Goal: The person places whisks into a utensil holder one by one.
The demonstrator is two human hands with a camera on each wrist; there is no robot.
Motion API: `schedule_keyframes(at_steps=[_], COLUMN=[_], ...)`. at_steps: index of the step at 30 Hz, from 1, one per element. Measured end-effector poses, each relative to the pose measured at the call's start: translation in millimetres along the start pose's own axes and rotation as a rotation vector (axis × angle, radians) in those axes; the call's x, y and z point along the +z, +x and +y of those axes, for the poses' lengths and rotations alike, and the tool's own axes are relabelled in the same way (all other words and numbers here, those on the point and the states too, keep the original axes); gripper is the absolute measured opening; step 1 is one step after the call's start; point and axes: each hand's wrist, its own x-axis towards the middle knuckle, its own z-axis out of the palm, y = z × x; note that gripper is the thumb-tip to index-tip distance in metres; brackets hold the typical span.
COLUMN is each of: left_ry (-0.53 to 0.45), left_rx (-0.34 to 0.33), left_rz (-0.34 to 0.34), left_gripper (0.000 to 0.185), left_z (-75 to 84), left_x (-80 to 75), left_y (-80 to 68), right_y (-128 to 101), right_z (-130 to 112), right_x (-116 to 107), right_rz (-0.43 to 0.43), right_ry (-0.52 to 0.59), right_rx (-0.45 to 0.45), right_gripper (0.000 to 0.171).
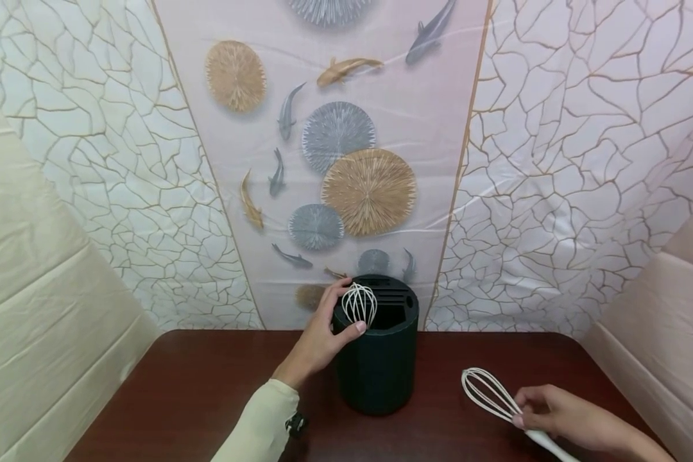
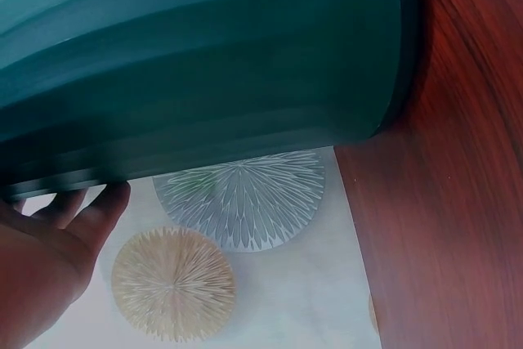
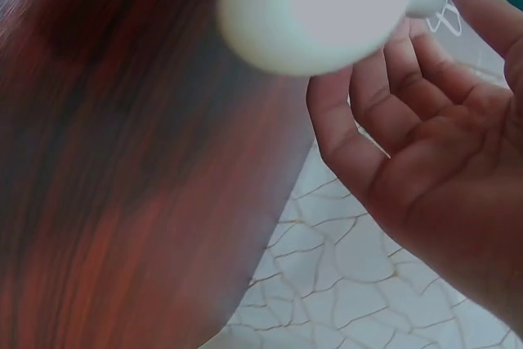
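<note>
A person's two bare hands work at a dark reddish-brown wooden table point(image 1: 196, 391) that fills the lower part of the head view. At the bottom centre of that frame stands a dark green, round utensil holder point(image 1: 378, 366), upright, set near the table's far edge.

The left hand point(image 1: 317, 343), reaching up from a pale cream sleeve point(image 1: 262, 423) at bottom centre, rests against the holder's upper left rim. Its thumb and fingers pinch the wire head of a small white whisk point(image 1: 359, 303), which stands in the holder's open top with its wires rising just above the rim. In the left wrist view the holder point(image 2: 204, 63) fills the upper part of the frame and the left hand point(image 2: 49, 259) lies at lower left, its fingers curled against the holder's edge.

At the lower right of the head view, a second, larger white whisk point(image 1: 487, 393) lies low over the table, well apart from the holder, its wire head pointing to the upper left. The right hand point(image 1: 566, 420) grasps its handle with curled fingers. In the right wrist view the rounded white end of that handle point(image 3: 319, 10) is at top centre, blurred, with the right hand point(image 3: 425, 153) cupped round it at right.

Behind the table hangs a backdrop point(image 1: 346, 141) printed with fish, round fan shapes and crackle lines.
</note>
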Motion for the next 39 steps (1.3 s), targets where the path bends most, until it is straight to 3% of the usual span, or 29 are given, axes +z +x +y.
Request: schedule_keyframes(at_steps=[14, 22, 33, 39], left_ry=[-0.007, -0.025, -0.039, -0.03], left_rx=[-0.01, -0.011, -0.034, -0.032], left_rz=[-0.009, -0.015, -0.035, -0.031], left_gripper=[0.063, 0.061, 0.059, 0.059], left_z=[-0.2, 1.1, 1.8, 3.3], left_x=[0.3, -0.1, -0.9, -1.5], left_y=[-0.7, -0.6, -1.8, -0.7], right_y=[7, 8, 15, 25], right_z=[-24, -45, -67, -83], right_x=[17, 18, 23, 26], right_rz=[0.217, 0.301, 0.472, 0.531], right_ry=[-0.144, -0.09, -0.174, -0.159], right_rx=[-0.063, 0.031, -0.035, 0.008], right_gripper=[0.009, 0.003, 0.006, 0.008])
